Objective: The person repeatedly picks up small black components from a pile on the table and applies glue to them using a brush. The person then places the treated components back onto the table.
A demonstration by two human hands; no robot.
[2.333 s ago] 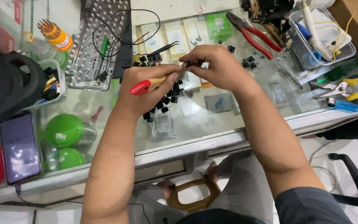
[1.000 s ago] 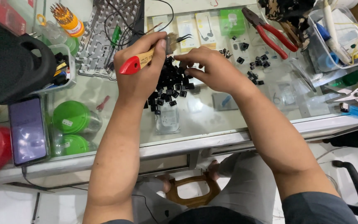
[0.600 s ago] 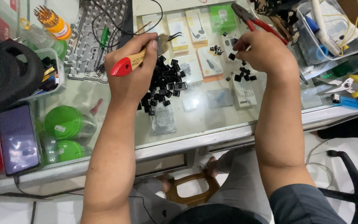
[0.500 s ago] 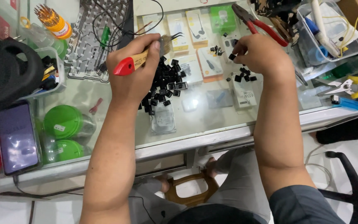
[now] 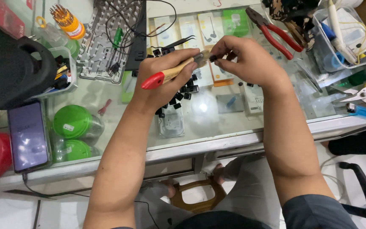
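Small black keycap (image 5: 213, 58) sits pinched at the fingertips of the right hand (image 5: 244, 59), held above the glass counter (image 5: 200, 123), right against the bristle end of the brush (image 5: 172, 72). Half a second ago the right hand was off to the right, down over the scattered loose caps near the red pliers (image 5: 274, 33); now it is back at centre, meeting the brush tip. The left hand (image 5: 166, 80) has barely shifted: fingers wrapped tight round the wooden handle, red end pointing lower left, bristles pointing right.

Pile of black keycaps (image 5: 178, 91) lies on the glass just under and behind the left hand, much of it covered by the hand and wrist, so its extent cannot be read. The keycap in the right hand shows only as a dark speck between thumb and forefinger; its shape and which face is turned to the brush cannot be made out. Brush bristles mostly hidden by both sets of fingers.

Stripped keyboard frame (image 5: 109, 34) at the upper left, cut off by the top edge. Phone (image 5: 27, 135) lies flat at the left, screen dim. Two green lids (image 5: 73, 123) show beneath the glass. Clear plastic tub (image 5: 352, 53) with tools at the upper right, partly out of frame.
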